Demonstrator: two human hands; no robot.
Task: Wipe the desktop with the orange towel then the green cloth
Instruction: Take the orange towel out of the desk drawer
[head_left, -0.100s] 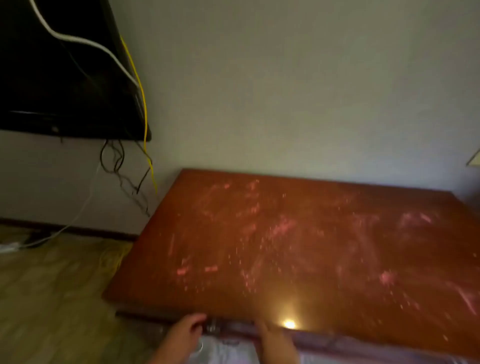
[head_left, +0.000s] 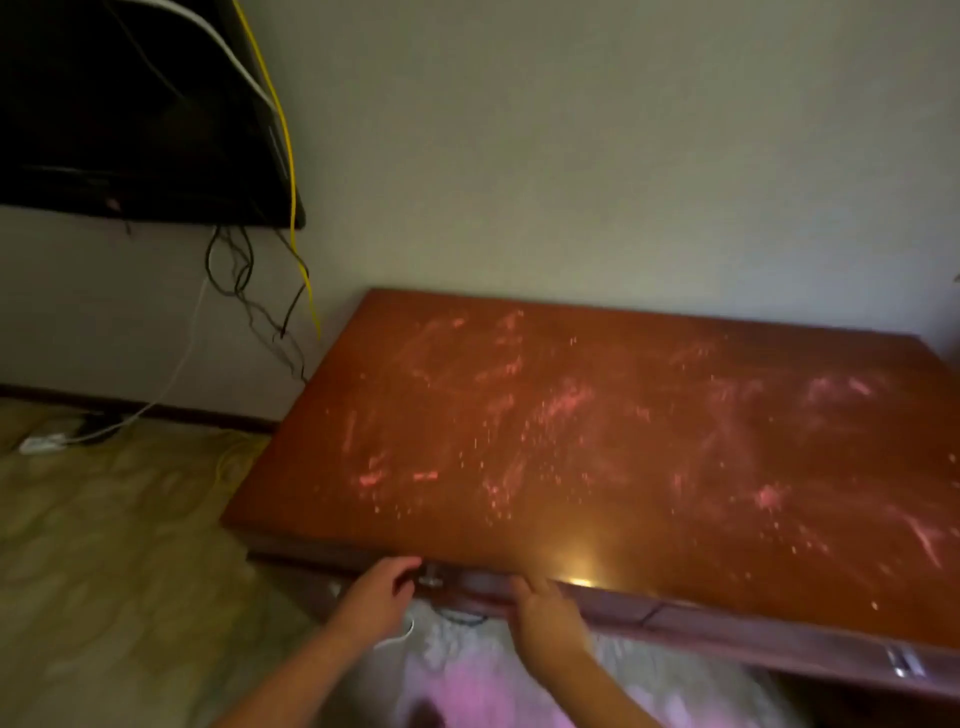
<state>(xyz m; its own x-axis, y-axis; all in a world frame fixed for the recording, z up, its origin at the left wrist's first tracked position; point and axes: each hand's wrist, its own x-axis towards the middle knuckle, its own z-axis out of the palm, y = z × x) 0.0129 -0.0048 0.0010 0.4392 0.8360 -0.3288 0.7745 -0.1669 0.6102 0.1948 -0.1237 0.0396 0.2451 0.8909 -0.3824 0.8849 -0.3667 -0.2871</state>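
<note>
The desktop (head_left: 597, 441) is reddish-brown wood, smeared and speckled with pale pink dust across most of its surface. Neither the orange towel nor the green cloth shows in this view. My left hand (head_left: 379, 592) is at the desk's front edge, fingers curled and fingertips beside a small metal drawer handle (head_left: 431, 578), with nothing in it. My right hand (head_left: 545, 613) rests a little to the right, fingers stretched against the dark drawer front (head_left: 675, 618) under the top, holding nothing.
A second metal handle (head_left: 906, 661) sits further right on the drawer front. A dark screen (head_left: 130, 114) hangs on the wall at left, with yellow, white and black cables (head_left: 291, 208) running down to the floor (head_left: 104, 545). Pale fabric (head_left: 467, 675) lies below my hands.
</note>
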